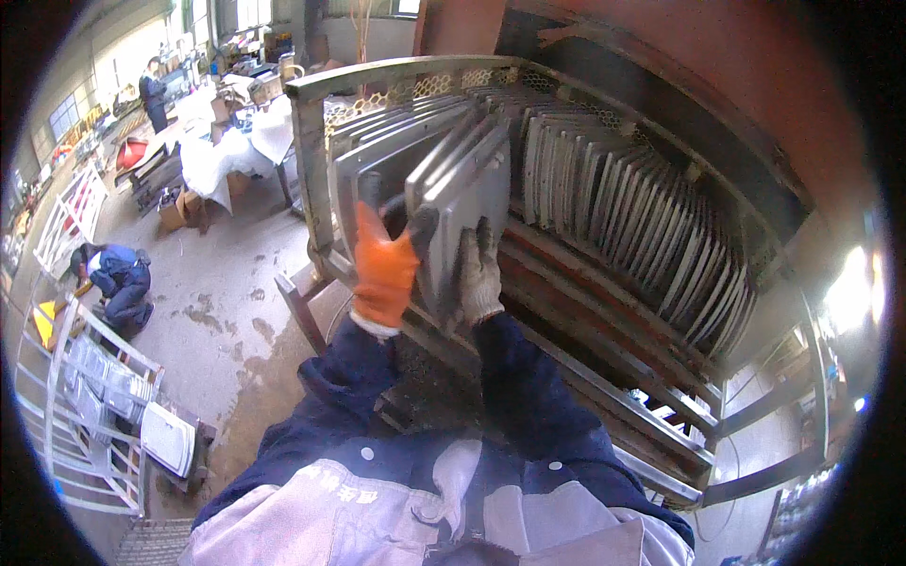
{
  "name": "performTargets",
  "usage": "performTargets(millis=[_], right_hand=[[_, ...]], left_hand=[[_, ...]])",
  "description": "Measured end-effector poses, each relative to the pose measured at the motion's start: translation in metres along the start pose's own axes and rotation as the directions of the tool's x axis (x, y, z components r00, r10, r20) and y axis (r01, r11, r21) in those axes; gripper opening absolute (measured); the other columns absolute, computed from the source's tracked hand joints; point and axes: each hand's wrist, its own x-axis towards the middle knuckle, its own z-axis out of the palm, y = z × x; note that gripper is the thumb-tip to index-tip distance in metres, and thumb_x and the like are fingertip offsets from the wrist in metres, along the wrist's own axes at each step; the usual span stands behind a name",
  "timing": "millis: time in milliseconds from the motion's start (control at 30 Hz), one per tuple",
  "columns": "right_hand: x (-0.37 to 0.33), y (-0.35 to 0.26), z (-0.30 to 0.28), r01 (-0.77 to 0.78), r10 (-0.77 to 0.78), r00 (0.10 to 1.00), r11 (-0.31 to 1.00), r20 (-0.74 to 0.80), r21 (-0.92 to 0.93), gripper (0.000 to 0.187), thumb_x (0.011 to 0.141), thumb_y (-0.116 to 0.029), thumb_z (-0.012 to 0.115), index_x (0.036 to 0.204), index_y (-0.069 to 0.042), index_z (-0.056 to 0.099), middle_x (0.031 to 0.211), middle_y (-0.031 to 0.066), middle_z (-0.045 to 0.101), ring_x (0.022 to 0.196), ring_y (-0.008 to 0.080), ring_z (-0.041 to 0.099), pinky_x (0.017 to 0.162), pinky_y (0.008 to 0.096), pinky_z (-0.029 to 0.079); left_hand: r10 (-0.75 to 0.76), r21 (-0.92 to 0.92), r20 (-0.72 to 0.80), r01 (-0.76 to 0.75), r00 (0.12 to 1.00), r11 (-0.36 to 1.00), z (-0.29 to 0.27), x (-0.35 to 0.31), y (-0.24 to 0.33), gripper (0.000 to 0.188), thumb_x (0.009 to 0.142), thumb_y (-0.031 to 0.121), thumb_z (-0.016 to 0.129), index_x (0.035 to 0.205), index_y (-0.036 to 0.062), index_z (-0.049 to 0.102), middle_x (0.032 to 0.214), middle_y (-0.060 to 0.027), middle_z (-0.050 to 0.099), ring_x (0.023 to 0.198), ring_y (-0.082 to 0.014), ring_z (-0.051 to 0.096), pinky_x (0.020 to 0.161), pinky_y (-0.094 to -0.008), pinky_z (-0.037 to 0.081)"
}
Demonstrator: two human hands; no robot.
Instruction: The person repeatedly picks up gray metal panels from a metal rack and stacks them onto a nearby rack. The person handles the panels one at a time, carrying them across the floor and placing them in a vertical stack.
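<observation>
A few grey metal panels with rounded corners stand tilted together at the front of a rack. My left hand, in an orange glove with dark fingertips, is at their left edge. Its thumb lies against the near panel and its other fingers reach up behind, slightly blurred. Lower on the near face, my right hand in a pale knit glove presses its fingers to the metal, holding the same group. More panels lean upright just behind my left hand.
The metal rack has mesh sides and holds a long row of upright panels at right. At left, a worker crouches near a white barred frame and pale panels. Another person stands farther back, beyond a cluttered table.
</observation>
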Motion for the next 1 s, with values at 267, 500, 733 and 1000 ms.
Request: performTargets(millis=[267,500,733,1000], right_hand=[[0.046,0.027,-0.037,-0.255,0.340,0.937,0.828,-0.086,0.499,0.080,0.096,-0.065,0.044,0.145,-0.001,0.045,0.135,0.0190,0.056,0.120,0.0283,0.057,0.101,0.0360,0.045],[0.058,0.055,-0.037,-0.260,0.309,0.951,0.848,-0.032,0.463,0.078,0.096,-0.069,0.041,0.136,-0.004,0.055,0.116,0.0085,0.066,0.102,0.0169,0.063,0.088,0.0333,0.052],[-0.017,0.009,-0.075,0.165,-0.162,0.986,0.958,0.033,-0.235,0.053,0.102,-0.032,0.045,0.151,-0.016,0.037,0.155,0.0230,0.035,0.133,0.0407,0.045,0.111,0.0402,0.038],[-0.095,-0.075,-0.179,0.031,-0.022,0.999,0.977,-0.046,0.211,0.074,0.096,-0.043,0.051,0.156,-0.008,0.027,0.160,0.0253,0.022,0.150,0.0382,0.019,0.120,0.0385,0.019]], left_hand=[[-0.055,-0.005,0.160,0.057,0.985,0.998,0.044,0.086,-0.121,0.041,0.104,0.029,0.045,0.134,0.0027,0.055,0.123,-0.0107,0.064,0.109,-0.0225,0.061,0.098,-0.0342,0.048],[0.089,-0.488,0.574,0.252,0.814,0.836,0.102,0.053,-0.150,0.047,0.100,0.029,0.056,0.137,0.0017,0.048,0.122,-0.0132,0.061,0.110,-0.0228,0.059,0.096,-0.0353,0.049],[-0.046,-0.163,0.337,0.107,0.940,0.981,0.066,0.012,-0.081,0.043,0.101,0.028,0.054,0.136,0.0023,0.049,0.122,-0.0127,0.061,0.110,-0.0230,0.059,0.096,-0.0354,0.049],[0.078,-0.043,0.104,-0.074,0.992,0.996,0.027,-0.022,0.006,0.040,0.102,0.026,0.052,0.135,0.0031,0.051,0.121,-0.0121,0.061,0.109,-0.0233,0.060,0.095,-0.0355,0.050]])
